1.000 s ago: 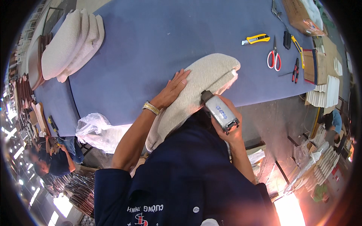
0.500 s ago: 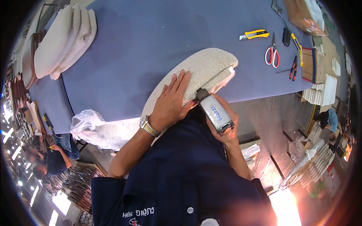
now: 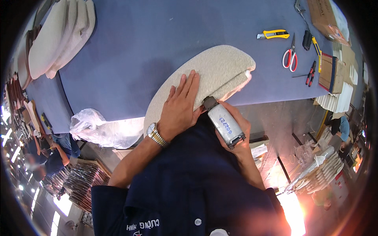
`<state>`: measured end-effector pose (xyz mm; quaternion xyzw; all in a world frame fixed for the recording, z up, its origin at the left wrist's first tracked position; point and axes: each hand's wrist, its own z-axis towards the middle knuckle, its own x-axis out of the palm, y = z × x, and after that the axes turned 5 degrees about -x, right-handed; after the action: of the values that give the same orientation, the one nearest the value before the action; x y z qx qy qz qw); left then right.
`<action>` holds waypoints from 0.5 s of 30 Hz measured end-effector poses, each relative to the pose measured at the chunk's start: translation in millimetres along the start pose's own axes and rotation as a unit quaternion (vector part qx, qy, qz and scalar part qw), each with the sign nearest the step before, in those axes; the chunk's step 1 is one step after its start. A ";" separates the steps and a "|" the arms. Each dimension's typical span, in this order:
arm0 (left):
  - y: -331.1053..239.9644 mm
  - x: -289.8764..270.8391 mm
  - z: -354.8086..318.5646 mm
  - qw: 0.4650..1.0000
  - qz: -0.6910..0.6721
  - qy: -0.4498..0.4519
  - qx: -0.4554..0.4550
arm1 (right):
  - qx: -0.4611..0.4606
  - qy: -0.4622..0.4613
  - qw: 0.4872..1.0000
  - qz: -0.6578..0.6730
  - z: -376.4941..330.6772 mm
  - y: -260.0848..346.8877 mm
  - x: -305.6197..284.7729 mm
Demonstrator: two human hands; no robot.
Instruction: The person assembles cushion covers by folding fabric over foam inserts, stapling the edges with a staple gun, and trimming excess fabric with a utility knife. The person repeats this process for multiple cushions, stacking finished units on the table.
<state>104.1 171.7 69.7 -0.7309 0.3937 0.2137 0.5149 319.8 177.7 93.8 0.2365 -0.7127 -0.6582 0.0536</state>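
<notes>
At the near edge of the blue table (image 3: 149, 43), a beige cushion (image 3: 220, 67) lies flat, partly overhanging. The left hand (image 3: 181, 108) presses on it, fingers spread wide; the right hand (image 3: 236, 131) grips a grey hand tool (image 3: 223, 124) — its tip meets the cushion's near edge. Far right lie scissors (image 3: 290, 58) and a yellow knife (image 3: 273, 34) — well apart from the cushion.
</notes>
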 end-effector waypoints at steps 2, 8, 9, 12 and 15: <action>-0.2 -2.0 0.8 1.000 -0.006 0.004 -0.003 | 0.003 -0.001 1.000 0.002 -0.2 1.4 0.4; 2.0 -0.7 -1.4 1.000 -0.004 -0.004 0.005 | -0.054 0.005 0.997 -0.048 -2.9 7.0 0.2; 2.8 -0.7 -1.2 1.000 -0.005 -0.002 0.006 | -0.057 0.007 0.997 -0.049 -3.0 8.2 0.5; 2.2 -2.1 -1.6 0.999 -0.030 0.007 -0.008 | -0.055 0.014 0.997 -0.044 -3.1 7.1 1.6; 1.2 0.7 -3.0 1.000 -0.013 0.003 -0.002 | -0.008 0.008 1.000 -0.004 -6.8 3.9 6.9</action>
<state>103.3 168.5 69.6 -0.7376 0.3851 0.2061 0.5149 315.3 168.7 96.9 0.2441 -0.7057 -0.6625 0.0585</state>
